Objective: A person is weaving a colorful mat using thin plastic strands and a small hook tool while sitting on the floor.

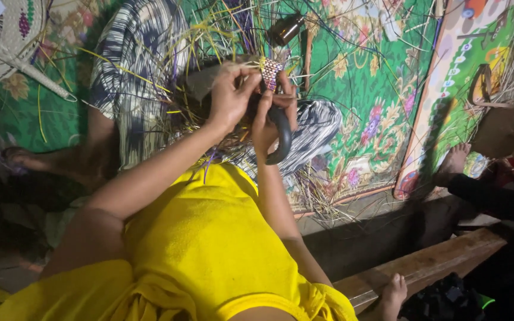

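Yellow garment, lap level; both hands raised over a half-woven piece.

Left hand: fingers pinched closed on the small woven panel, purple and pale check, held just above the knees. Right hand: closed around a dark curved handle, touching the panel's lower edge. Loose yellow and purple strips spread over green floral mat. Woven fan far left; brown bag right.

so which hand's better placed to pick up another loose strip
Probably the left. The left hand only pinches the weave with its fingertips and lies nearer the loose strips. The right hand is wrapped around the dark curved piece.
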